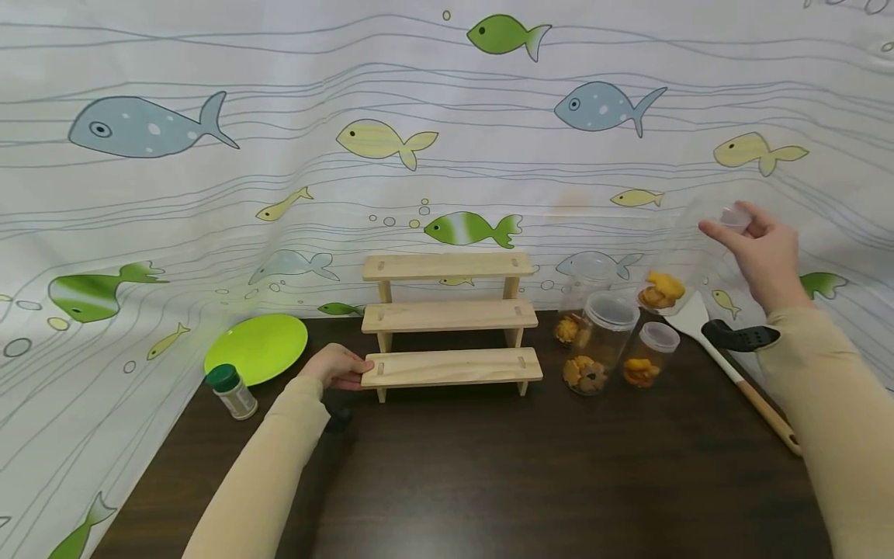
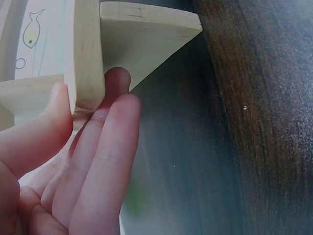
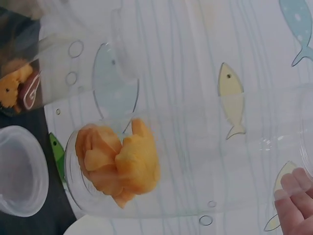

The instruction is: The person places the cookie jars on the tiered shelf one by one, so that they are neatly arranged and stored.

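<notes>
A three-step wooden rack [image 1: 454, 366] stands by the back wall. My left hand [image 1: 335, 365] pinches the left end of its lowest step; the left wrist view shows the thumb on one side of the board [image 2: 88, 54] and fingers beneath it. To the right, my right hand [image 1: 768, 248] grips a tall clear jar [image 3: 210, 142] near its lid end. The jar is raised above the table and leans, with yellow-orange snack pieces [image 3: 137, 161] at its bottom. Below and left of it stand a tall jar with cookies [image 1: 608, 334], a shorter jar [image 1: 649, 357] and another clear jar [image 1: 580, 299].
At the right lies a spatula [image 1: 761, 411] with a white head and wooden handle. On the left, a green plate [image 1: 258, 349] rests by the wall, and a green-capped shaker [image 1: 233, 392] stands in front of it. Fish-patterned cloth [image 1: 293, 93] backs the dark table [image 1: 489, 481].
</notes>
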Action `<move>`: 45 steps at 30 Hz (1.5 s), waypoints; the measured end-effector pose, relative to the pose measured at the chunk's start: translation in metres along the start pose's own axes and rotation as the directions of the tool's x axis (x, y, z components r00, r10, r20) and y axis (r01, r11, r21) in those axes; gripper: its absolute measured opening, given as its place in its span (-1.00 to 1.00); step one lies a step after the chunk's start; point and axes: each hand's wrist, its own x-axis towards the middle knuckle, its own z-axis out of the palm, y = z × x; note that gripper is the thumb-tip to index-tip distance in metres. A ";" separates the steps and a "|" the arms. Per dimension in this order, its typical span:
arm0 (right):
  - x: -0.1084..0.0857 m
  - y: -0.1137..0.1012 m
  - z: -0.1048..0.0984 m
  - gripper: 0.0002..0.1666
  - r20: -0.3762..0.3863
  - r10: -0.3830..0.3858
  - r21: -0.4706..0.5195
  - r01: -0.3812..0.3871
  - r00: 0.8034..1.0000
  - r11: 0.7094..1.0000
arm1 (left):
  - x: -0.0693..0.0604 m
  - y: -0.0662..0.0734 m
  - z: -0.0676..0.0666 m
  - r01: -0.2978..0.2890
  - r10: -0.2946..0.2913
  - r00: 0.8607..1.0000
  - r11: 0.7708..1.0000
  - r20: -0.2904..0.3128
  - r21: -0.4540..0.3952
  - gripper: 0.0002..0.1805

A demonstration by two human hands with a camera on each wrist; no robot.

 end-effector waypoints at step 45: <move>-0.002 -0.116 0.133 -0.14 0.091 -0.176 0.337 0.136 0.980 0.932 | -0.008 0.007 0.005 0.003 -0.001 0.999 1.000 -0.049 0.026 -0.66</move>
